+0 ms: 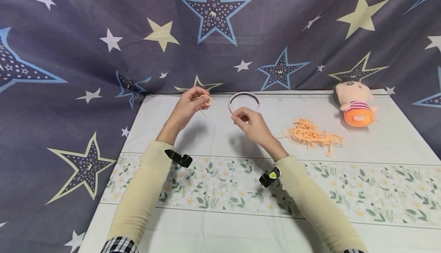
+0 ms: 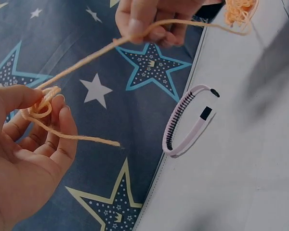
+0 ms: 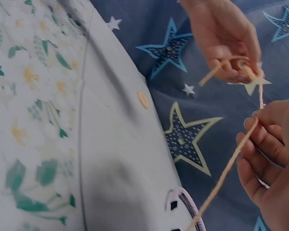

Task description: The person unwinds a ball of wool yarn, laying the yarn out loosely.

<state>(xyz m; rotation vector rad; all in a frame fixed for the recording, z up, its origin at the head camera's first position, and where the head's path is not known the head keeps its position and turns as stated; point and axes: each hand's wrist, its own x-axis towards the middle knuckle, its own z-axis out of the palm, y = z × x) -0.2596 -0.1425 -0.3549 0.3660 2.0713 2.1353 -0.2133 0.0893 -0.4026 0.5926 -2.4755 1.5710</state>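
Peach yarn (image 2: 86,60) stretches between the two hands above the far side of the table. My left hand (image 1: 188,107) pinches a small looped bunch of yarn (image 2: 44,107) between thumb and fingers. From that bunch a short loose end (image 2: 94,138) hangs free. The right hand (image 1: 254,126) grips the strand between thumb and fingertips, a short way right of the left. Past the right hand, the strand runs back to a tangled pile of peach yarn (image 1: 310,133) on the table.
Behind the right hand lies a pale pink headband (image 1: 244,93) with black teeth. A plush doll (image 1: 355,102) in orange and stripes rests at the far right. A small peach bit (image 3: 142,100) lies near the table's edge. A starry curtain (image 1: 275,23) hangs behind the table.
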